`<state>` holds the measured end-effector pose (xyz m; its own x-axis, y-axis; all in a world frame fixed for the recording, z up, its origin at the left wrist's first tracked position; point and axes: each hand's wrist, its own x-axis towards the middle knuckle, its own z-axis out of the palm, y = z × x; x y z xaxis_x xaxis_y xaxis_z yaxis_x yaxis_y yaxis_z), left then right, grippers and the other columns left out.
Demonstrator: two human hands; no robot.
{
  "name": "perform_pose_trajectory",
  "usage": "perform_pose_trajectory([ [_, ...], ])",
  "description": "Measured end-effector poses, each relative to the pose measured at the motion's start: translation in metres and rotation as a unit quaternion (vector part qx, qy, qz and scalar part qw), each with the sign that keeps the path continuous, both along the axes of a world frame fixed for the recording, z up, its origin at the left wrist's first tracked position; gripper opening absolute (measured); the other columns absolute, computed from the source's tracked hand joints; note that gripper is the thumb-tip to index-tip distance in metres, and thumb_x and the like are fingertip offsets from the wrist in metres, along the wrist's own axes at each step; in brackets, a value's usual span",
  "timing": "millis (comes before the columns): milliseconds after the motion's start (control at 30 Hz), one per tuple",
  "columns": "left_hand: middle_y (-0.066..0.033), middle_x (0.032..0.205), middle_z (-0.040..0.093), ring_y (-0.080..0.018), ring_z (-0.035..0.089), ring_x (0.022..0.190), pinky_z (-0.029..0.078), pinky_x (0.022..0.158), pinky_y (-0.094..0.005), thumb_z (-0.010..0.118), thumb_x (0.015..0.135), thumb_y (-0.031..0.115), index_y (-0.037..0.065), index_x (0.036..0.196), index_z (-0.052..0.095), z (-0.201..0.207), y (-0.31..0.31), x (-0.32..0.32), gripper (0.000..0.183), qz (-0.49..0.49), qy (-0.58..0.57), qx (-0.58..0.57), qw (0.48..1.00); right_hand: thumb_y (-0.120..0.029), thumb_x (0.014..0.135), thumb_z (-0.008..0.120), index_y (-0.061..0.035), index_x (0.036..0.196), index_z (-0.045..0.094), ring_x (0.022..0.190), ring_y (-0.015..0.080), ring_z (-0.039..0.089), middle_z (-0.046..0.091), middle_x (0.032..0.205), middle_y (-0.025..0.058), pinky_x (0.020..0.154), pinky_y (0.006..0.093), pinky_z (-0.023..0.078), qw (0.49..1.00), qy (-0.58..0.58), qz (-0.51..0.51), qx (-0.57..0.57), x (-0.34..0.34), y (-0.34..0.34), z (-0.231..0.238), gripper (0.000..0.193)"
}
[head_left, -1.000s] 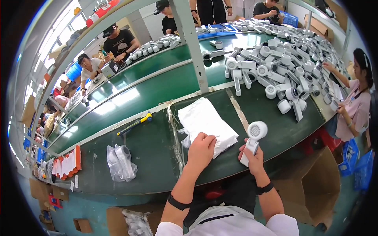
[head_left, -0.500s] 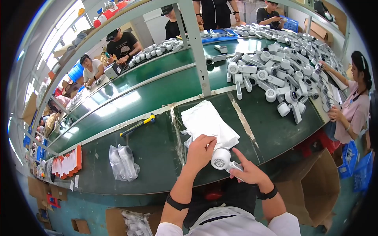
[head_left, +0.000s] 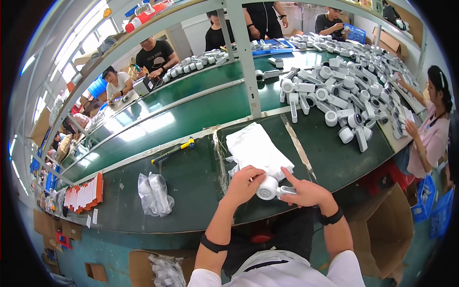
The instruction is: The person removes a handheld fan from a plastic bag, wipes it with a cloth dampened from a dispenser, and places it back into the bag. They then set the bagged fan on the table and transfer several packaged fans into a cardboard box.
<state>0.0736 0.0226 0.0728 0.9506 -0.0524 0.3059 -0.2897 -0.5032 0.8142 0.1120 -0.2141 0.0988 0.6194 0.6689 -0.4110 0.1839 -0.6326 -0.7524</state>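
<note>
My right hand (head_left: 308, 191) grips the short handle of a white hair dryer (head_left: 266, 189), its index finger stretched out. The dryer's round head, with a perforated grille, points toward me over the table's near edge. Beside the head, my left hand (head_left: 243, 185) has thumb and fingertips pinched together at the near edge of a stack of white plastic bags (head_left: 258, 148). Whatever lies between those fingertips is too small to make out. Two bagged white dryers (head_left: 156, 194) lie to the left on the dark green table (head_left: 201, 191).
A yellow-and-black hammer (head_left: 173, 150) lies at the back left. Orange-edged cards (head_left: 85, 195) stand at far left. A large pile of dryers (head_left: 342, 88) covers the back right, where a person (head_left: 430, 126) works. Open cartons (head_left: 382, 229) stand below, and a metal post (head_left: 248, 71) rises behind the bags.
The dryer has turned slightly in my right hand and sits a little higher. My left fingertips have come from the bags down beside its head. The view has shifted slightly.
</note>
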Motion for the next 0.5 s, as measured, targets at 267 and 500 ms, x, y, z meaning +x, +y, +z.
perform_pose_trajectory([
  [267,-0.0082,0.089,0.063,-0.0165,0.06,0.077,0.048,0.068,-0.0271,0.069,0.084,0.005,0.002,0.095,0.07,0.0,0.004,-0.006,0.012,0.015,-0.017,-0.005,1.0,-0.031,0.088,0.063,-0.014,0.148,0.035,0.055,0.015,0.059,0.066,0.079,0.007,0.056,0.0283,0.051,0.999,0.023,-0.03,0.023,0.005,0.001,-0.008,0.068],
  [500,-0.0031,0.09,0.06,-0.0134,0.059,0.08,0.048,0.071,-0.0263,0.074,0.078,0.0,0.002,0.102,0.067,-0.018,0.001,-0.008,0.024,0.019,0.018,-0.135,0.99,-0.023,0.09,0.063,-0.0069,0.147,0.034,0.056,0.0116,0.057,0.065,0.081,0.0071,0.052,0.0262,0.048,0.978,0.086,-0.13,0.141,-0.011,-0.004,-0.015,0.066],
])
